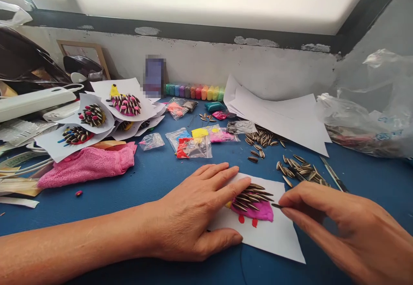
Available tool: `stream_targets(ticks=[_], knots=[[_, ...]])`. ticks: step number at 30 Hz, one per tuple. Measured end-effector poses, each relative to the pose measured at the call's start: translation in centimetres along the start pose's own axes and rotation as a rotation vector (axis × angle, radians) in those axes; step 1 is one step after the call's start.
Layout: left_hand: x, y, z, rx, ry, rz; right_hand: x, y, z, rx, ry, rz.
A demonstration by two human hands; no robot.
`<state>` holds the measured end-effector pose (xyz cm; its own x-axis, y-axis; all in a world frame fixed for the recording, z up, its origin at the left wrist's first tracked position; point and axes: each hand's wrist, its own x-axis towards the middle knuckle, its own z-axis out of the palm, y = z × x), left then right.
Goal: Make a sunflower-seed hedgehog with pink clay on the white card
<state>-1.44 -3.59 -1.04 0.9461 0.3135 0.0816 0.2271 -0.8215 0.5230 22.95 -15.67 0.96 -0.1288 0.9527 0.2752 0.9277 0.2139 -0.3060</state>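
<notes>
My left hand lies with fingers stretched out over a white paper sheet, its index finger resting by the seeds. On that sheet sits a flat magenta clay shape with striped sunflower seeds stuck in it, slanting to the right. Two small red clay feet show below it, and a bit of yellow clay peeks out at its left, partly hidden by my fingers. My right hand pinches a single sunflower seed between thumb and index finger, just right of the magenta clay.
Loose sunflower seeds lie beside a utility knife. Bagged coloured clay is at the centre. Finished clay-and-seed pieces on paper stand left, behind a pink cloth. White sheets and a plastic bag are right.
</notes>
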Motion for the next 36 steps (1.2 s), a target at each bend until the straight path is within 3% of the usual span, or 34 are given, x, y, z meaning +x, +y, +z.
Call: stream_targets(ticks=[16,36], knots=[[0.0,-0.3,0.4,0.024,0.013,0.011,0.4,-1.4,1.4,-0.162,0.091,-0.183],[-0.2,-0.2,0.3,0.031,0.005,0.007,0.3,-0.8,1.8,-0.208,0.045,-0.130]])
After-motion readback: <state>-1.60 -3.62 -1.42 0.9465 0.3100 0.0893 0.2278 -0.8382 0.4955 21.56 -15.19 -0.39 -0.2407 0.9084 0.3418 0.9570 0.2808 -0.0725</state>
